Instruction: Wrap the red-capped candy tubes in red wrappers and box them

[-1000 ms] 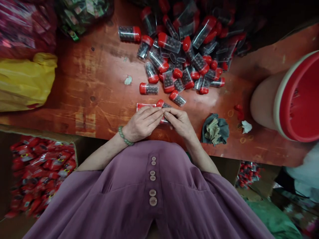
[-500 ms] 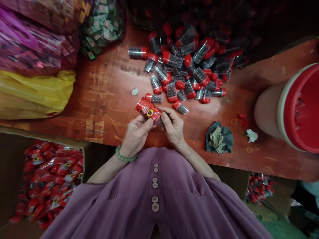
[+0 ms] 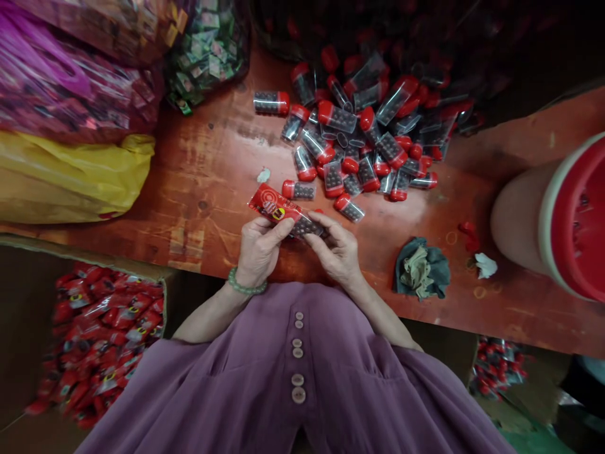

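Note:
My left hand (image 3: 259, 252), with a green bead bracelet at the wrist, pinches a printed red wrapper (image 3: 273, 204) between thumb and fingers. Just right of the wrapper, my right hand (image 3: 339, 252) grips a clear tube of dark balls (image 3: 307, 227) by its right end. Wrapper and tube overlap between the hands; I cannot tell how far one sits inside the other. Beyond my fingers lies a pile of similar red-capped tubes (image 3: 333, 178), the nearest ones lying apart from the rest.
Filled plastic bags (image 3: 123, 101) and a yellow bag (image 3: 70, 183) stand at the left. A white tub with a red inside (image 3: 520, 221) is at the right, near a crumpled dark cloth (image 3: 437, 271). Below the table edge, a carton (image 3: 164, 296) holds red packets (image 3: 108, 328).
The wrapper has shifted left and tilted, and more of the tube with dark balls now shows beside it. My right fingers have moved onto the tube's end. The whole view has shifted slightly.

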Tool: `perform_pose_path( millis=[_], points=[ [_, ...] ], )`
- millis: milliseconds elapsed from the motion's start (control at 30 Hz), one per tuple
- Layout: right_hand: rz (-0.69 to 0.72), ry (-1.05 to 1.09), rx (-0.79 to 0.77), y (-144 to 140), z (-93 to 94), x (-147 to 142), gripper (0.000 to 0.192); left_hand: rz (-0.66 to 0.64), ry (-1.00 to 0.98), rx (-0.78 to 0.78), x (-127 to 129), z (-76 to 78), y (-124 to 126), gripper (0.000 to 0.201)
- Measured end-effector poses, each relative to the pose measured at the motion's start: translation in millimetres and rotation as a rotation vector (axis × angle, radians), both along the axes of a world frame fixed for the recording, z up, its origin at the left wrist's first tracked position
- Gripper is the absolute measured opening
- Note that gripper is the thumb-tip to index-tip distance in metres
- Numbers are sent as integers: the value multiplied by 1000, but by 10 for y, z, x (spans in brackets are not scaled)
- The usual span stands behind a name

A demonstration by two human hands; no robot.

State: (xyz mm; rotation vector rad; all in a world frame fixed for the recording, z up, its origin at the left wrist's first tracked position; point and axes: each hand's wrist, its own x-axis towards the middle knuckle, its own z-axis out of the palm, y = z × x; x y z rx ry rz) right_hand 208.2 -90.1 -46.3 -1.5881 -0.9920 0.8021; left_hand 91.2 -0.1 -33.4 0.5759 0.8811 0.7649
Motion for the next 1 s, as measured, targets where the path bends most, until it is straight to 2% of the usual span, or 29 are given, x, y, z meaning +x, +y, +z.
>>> perform_pose_path(
  millis=[167, 333, 467, 567, 700, 800, 900, 1000],
  points=[
    [14, -90, 89, 44, 16, 9, 33, -39, -29, 14, -11, 0, 61, 30],
    [0, -256, 152, 82, -32, -60, 29, -4, -1, 63, 6, -81, 48, 34],
    [-83, -211, 170, 125, -60, -121, 30, 1, 87, 121, 52, -194, -2, 32],
    [-92, -151, 175, 161, -60, -135, 31, 3, 93, 129, 55, -239, 2, 32],
    [-59, -35, 107, 171, -95, -143, 41, -10, 10, 74, 25, -192, 52, 45],
    [-53, -21, 109, 167, -123, -135, 47, -48, -45, 10, 5, -130, 55, 43],
    [-50, -120, 177, 177, -107, -106, 39, -83, -53, -17, -1, -76, 8, 36],
    [-32, -121, 193, 189, -72, -78, 33, -108, -60, -39, 4, -31, -48, 31]
  ],
)
